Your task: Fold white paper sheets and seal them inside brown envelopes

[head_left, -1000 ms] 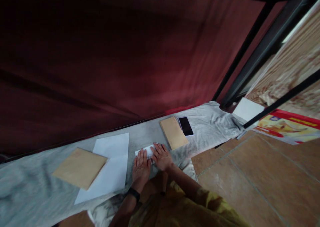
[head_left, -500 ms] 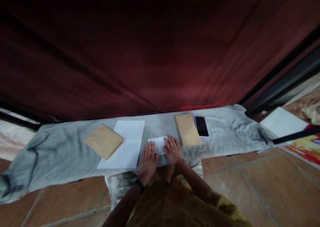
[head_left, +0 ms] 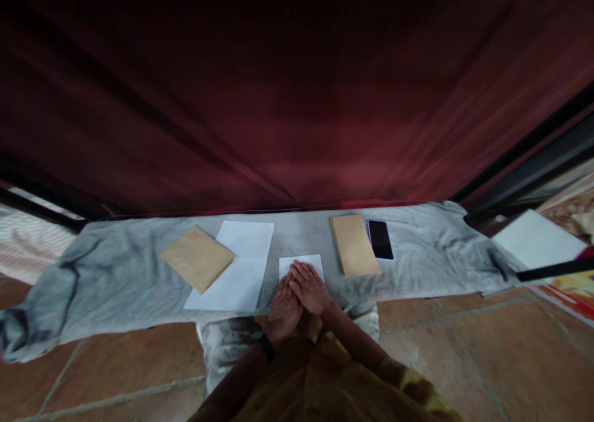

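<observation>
A small piece of folded white paper (head_left: pixel 316 262) lies on the grey cloth in front of me. My right hand (head_left: pixel 310 288) rests flat on it, fingers stretched out and pointing away from me. Beside it, my left hand (head_left: pixel 284 310) also lies flat, its fingertips touching the right hand at the paper's near left part. The two hands cover much of the paper. To their left is a larger white sheet (head_left: pixel 239 283) with a crease across it, partly under a brown envelope (head_left: pixel 198 259). On the right is a stack of brown envelopes (head_left: pixel 355 245).
A dark-screened phone (head_left: pixel 380 239) touches the right side of the envelope stack. The grey cloth (head_left: pixel 431 255) is wrinkled toward both ends. A dark red curtain (head_left: pixel 297 131) hangs along the far edge. White paper (head_left: pixel 538 239) lies at far right, behind a dark bar.
My hands have come together from the two sides of the small paper. The right hand has moved left across it, and the view has shifted slightly.
</observation>
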`<state>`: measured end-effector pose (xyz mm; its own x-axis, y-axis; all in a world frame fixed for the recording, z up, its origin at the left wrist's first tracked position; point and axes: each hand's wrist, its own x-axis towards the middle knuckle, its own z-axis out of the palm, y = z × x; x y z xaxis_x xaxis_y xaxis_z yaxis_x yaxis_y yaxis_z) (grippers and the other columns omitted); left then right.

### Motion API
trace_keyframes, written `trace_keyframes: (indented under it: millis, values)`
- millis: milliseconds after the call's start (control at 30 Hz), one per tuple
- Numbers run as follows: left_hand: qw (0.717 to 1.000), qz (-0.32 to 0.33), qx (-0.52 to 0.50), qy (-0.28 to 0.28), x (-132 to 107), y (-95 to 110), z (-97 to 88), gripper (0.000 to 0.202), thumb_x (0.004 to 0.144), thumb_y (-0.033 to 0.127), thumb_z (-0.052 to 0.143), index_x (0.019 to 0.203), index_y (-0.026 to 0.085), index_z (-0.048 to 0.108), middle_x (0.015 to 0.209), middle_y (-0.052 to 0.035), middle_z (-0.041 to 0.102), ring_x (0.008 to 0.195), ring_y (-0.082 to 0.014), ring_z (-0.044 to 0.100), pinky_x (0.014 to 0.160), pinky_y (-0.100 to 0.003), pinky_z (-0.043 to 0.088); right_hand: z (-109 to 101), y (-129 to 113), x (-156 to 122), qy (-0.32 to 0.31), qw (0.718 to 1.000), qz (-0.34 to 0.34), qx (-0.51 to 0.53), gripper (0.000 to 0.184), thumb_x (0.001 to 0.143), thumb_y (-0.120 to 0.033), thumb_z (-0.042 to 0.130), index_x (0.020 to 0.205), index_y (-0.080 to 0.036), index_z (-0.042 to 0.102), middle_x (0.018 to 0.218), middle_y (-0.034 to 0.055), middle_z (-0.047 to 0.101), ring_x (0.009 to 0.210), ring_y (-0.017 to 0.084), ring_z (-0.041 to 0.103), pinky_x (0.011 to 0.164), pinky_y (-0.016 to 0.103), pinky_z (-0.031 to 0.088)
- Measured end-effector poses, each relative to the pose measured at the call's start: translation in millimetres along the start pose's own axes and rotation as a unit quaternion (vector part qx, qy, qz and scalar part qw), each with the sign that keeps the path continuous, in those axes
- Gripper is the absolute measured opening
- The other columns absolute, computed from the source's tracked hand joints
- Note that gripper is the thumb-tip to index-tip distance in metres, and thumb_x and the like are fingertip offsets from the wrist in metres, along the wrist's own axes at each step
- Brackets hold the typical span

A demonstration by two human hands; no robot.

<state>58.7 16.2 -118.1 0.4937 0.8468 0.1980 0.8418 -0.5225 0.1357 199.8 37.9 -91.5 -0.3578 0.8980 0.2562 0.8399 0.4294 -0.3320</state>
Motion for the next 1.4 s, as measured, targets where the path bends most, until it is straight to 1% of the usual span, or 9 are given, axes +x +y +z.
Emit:
trace_keyframes:
  millis: [133, 300, 467, 600, 767, 933, 1067, 1200, 1400]
  values:
    - [1.0, 0.018, -0.002, -0.003, -1.5, -1.6, -9.8, 0.057, 0.097, 0.03, 0.038, 0.149, 0.006, 0.038, 0.155, -0.0182, 0.043, 0.148, -0.0261, 0.033, 0.119, -0.047, 0.034, -2.4, 12.8, -7.4, 0.0, 0.998, 0.048, -0.028, 0.047, 0.107, -0.038, 0.035, 0.148, -0.019, 0.046, 0.157, 0.0071, 0.042, 0.146, 0.02, 0.035, 0.121, 0.042, 0.027]
    - [1.0, -0.005, 0.001, -0.005, -1.4, -2.4, -20.0, 0.058, 0.1, 0.036, 0.036, 0.152, 0.01, 0.034, 0.157, -0.0146, 0.041, 0.149, -0.0247, 0.031, 0.12, -0.046, 0.034, -2.8, 35.0, -18.9, 0.0, 0.993, 0.096, -0.075, 0.052, 0.105, -0.038, 0.039, 0.151, -0.015, 0.042, 0.158, 0.0103, 0.039, 0.147, 0.024, 0.034, 0.12, 0.044, 0.026]
    - [1.0, -0.022, -0.003, -0.002, 31.3, 4.6, -14.3, 0.056, 0.1, 0.03, 0.032, 0.153, 0.009, 0.033, 0.156, -0.0148, 0.042, 0.149, -0.0233, 0.031, 0.121, -0.045, 0.032, 3.7, 39.9, -22.4, -0.003, 0.992, 0.091, -0.092, 0.053, 0.103, -0.033, 0.039, 0.153, -0.015, 0.039, 0.159, 0.0092, 0.037, 0.147, 0.024, 0.032, 0.121, 0.044, 0.023]
    - [1.0, -0.02, -0.004, -0.002, 48.9, -1.2, -9.1, 0.058, 0.1, 0.032, 0.034, 0.153, 0.01, 0.032, 0.157, -0.0149, 0.04, 0.149, -0.024, 0.031, 0.122, -0.046, 0.029, 3.8, 40.0, -22.9, -0.002, 0.991, 0.084, -0.101, 0.053, 0.101, -0.028, 0.038, 0.153, -0.014, 0.039, 0.159, 0.0091, 0.036, 0.147, 0.024, 0.032, 0.121, 0.043, 0.022]
    - [0.998, -0.054, 0.016, 0.013, 33.0, -19.5, -11.5, 0.059, 0.1, 0.033, 0.034, 0.153, 0.007, 0.031, 0.159, -0.0164, 0.037, 0.15, -0.0251, 0.028, 0.121, -0.046, 0.029, 3.5, 38.1, -22.8, 0.009, 0.991, 0.093, -0.098, 0.052, 0.102, -0.032, 0.038, 0.152, -0.015, 0.041, 0.159, 0.0097, 0.038, 0.146, 0.025, 0.034, 0.12, 0.044, 0.023]
    - [0.997, -0.076, 0.008, 0.028, 21.6, -26.3, -15.1, 0.064, 0.099, 0.035, 0.036, 0.155, 0.007, 0.026, 0.158, -0.0183, 0.038, 0.149, -0.027, 0.032, 0.119, -0.048, 0.033, 1.9, 37.3, -22.9, 0.011, 0.992, 0.095, -0.083, 0.053, 0.102, -0.033, 0.04, 0.153, -0.016, 0.039, 0.157, 0.0108, 0.041, 0.144, 0.026, 0.037, 0.118, 0.045, 0.025]
    - [0.996, -0.083, 0.006, 0.041, 21.9, -26.4, -12.4, 0.063, 0.099, 0.035, 0.037, 0.155, 0.01, 0.026, 0.157, -0.0181, 0.039, 0.148, -0.0272, 0.034, 0.118, -0.049, 0.034, -9.8, 44.0, -8.3, -0.002, 0.992, 0.111, -0.055, 0.047, 0.102, -0.029, 0.041, 0.147, -0.02, 0.048, 0.15, 0.0095, 0.051, 0.136, 0.025, 0.046, 0.114, 0.043, 0.031]
    - [0.996, -0.085, 0.008, 0.039, 22.9, -26.4, -11.1, 0.061, 0.099, 0.037, 0.038, 0.152, 0.007, 0.034, 0.156, -0.0188, 0.041, 0.147, -0.0279, 0.034, 0.118, -0.047, 0.033, -26.8, 54.4, 20.6, -0.056, 0.986, 0.149, -0.039, 0.043, 0.095, -0.022, 0.049, 0.138, -0.021, 0.057, 0.14, 0.0111, 0.059, 0.125, 0.026, 0.054, 0.106, 0.04, 0.039]
    - [0.995, -0.084, 0.007, 0.055, 25.2, -26.1, -12.8, 0.06, 0.098, 0.038, 0.038, 0.149, 0.006, 0.038, 0.153, -0.0198, 0.045, 0.146, -0.0297, 0.037, 0.115, -0.048, 0.038, -37.0, 68.4, 52.5, -0.087, 0.983, 0.162, -0.031, 0.032, 0.082, -0.018, 0.064, 0.113, -0.021, 0.069, 0.12, 0.0097, 0.065, 0.111, 0.025, 0.059, 0.096, 0.035, 0.044]
